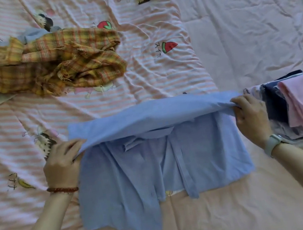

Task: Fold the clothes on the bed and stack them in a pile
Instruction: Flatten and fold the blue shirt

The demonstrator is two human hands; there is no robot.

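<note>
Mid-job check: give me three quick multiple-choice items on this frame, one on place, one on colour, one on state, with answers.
1. Where is the stack of folded clothes?
A. beside the right hand
B. beside the left hand
C. on the floor

2. What colour is the crumpled plaid garment?
A. green
B. yellow-orange
C. black

3. What state is the light blue shirt in?
A. fully folded
B. untouched
C. far edge lifted by both hands

Answers: 1 A, the stack lies just past the right hand. 2 B, its checks are yellow-orange. 3 C, each hand grips one end of the raised fold.
</note>
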